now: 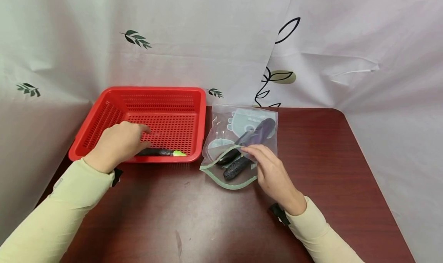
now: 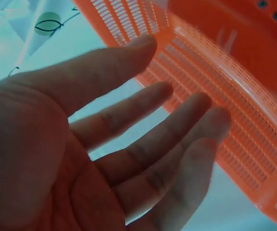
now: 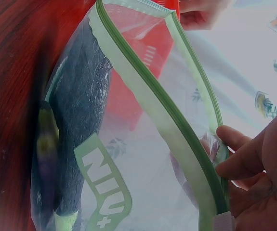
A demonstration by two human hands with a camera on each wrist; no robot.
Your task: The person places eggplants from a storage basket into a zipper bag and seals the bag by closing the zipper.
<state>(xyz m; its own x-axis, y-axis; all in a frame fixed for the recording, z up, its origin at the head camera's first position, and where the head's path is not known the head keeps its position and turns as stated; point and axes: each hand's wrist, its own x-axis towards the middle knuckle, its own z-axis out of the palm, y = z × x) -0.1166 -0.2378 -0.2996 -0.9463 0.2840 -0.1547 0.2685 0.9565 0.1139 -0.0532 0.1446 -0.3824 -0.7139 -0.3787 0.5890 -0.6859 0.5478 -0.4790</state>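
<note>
Right hand point(image 1: 271, 172): thumb and fingers pinching rim of clear bag point(image 1: 226, 140), mouth gaping, dark vegetables point(image 1: 237, 168) inside; bag near worktop's back edge. Left hand point(image 1: 119, 143): grasping nothing, fingers parted, over red basket point(image 1: 200, 120). Basket: left of bag, toward worktop's back left corner; green-tipped vegetable point(image 1: 157, 152) along near wall. Worktop point(image 1: 318, 151): glossy, reddish-brown, back right corner rounded. Room: pale leaf-printed cloth point(image 1: 200, 32) behind.

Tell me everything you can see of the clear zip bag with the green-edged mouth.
The clear zip bag, plastic-looking with pale printed shapes and lettering, lies on the dark reddish-brown wood-grained table, just right of the red perforated plastic basket. Its green-edged mouth gapes toward the person. Dark, elongated vegetables lie inside. The person's right hand pinches the mouth's rim.
</note>
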